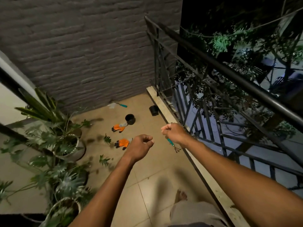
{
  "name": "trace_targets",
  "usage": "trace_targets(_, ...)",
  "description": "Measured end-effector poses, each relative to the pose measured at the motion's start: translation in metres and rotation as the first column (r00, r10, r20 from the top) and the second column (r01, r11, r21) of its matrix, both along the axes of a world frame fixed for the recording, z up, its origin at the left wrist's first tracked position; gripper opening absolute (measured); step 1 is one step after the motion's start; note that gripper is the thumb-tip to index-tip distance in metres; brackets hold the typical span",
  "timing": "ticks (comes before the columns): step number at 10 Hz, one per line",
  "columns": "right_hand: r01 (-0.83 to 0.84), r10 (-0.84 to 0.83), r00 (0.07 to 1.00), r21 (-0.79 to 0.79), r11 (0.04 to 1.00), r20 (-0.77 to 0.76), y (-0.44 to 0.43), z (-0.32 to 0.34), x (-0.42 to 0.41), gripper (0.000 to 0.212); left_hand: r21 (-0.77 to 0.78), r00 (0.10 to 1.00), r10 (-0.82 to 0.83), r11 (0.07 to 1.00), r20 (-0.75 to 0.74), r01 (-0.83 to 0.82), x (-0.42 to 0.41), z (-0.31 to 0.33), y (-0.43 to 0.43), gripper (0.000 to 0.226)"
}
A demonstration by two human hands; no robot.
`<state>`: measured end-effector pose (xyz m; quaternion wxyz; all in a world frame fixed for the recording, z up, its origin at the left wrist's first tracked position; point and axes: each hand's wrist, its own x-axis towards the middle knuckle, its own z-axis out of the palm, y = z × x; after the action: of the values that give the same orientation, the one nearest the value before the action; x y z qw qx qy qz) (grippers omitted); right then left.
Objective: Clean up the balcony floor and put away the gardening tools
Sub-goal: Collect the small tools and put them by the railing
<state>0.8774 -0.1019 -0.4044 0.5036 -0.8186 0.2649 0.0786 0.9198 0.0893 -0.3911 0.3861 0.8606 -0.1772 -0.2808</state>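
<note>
Hand rake (169, 142), teal handle, gripped by right hand (172, 132) fingers

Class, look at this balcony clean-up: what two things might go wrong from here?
1. The right hand grips the teal-handled metal hand rake near the open black metal railing; if dropped, it might slip through the bars.
2. The bare foot is unprotected; a falling rake's prongs might hurt it.

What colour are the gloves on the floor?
The gloves are orange with black tips; the head view shows them best.
</note>
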Motion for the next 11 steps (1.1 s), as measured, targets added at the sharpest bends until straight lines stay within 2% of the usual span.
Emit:
trace_targets(3,0.047,-0.046,0.995,0.007,0.999,-0.083,-0.119,-0.016,0.106,0.016,0.019,0.998,0.026,1.0,-0.063,-0.025,0.119,-0.015,-0.102,0.026)
trace_targets(4,0.102,-0.103,0.981,-0.018,0.995,-0.163,-0.145,-0.035,0.134,0.01,0.039,0.994,-0.026,0.999,-0.105,0.03,0.154,-0.03,-0.132,0.023)
trace_targets(5,0.15,-0.152,0.97,-0.026,0.988,-0.187,-0.168,-0.071,0.169,0.022,0.069,0.981,-0.123,0.989,-0.147,0.134,0.196,-0.053,-0.167,0.016)
trace_targets(6,0.2,-0.198,0.949,-0.015,0.98,-0.246,-0.186,-0.098,0.203,0.013,0.079,0.96,-0.217,0.969,-0.176,0.233,0.246,-0.082,-0.206,0.006)
trace_targets(7,0.264,-0.256,0.923,-0.01,0.964,-0.287,-0.207,-0.14,0.234,0.009,0.142,0.936,-0.304,0.933,-0.179,0.33,0.299,-0.138,-0.247,0.016)
trace_targets(8,0.349,-0.324,0.882,0.015,0.937,-0.342,-0.224,-0.196,0.259,0.02,0.171,0.911,-0.343,0.907,-0.231,0.385,0.333,-0.205,-0.279,0.021)
trace_targets(9,0.453,-0.382,0.823,0.082,0.888,-0.42,-0.238,-0.289,0.274,0.021,0.194,0.865,-0.418,0.858,-0.276,0.476,0.357,-0.283,-0.308,0.025)
trace_targets(10,0.489,-0.419,0.787,0.044,0.871,-0.453,-0.247,-0.399,0.28,0.028,0.259,0.814,-0.528,0.774,-0.242,0.578,0.364,-0.394,-0.326,0.029)
trace_targets(11,0.446,-0.358,0.779,0.054,0.893,-0.514,-0.257,-0.514,0.284,0.029,0.312,0.838,-0.512,0.778,-0.19,0.546,0.375,-0.508,-0.349,0.028)
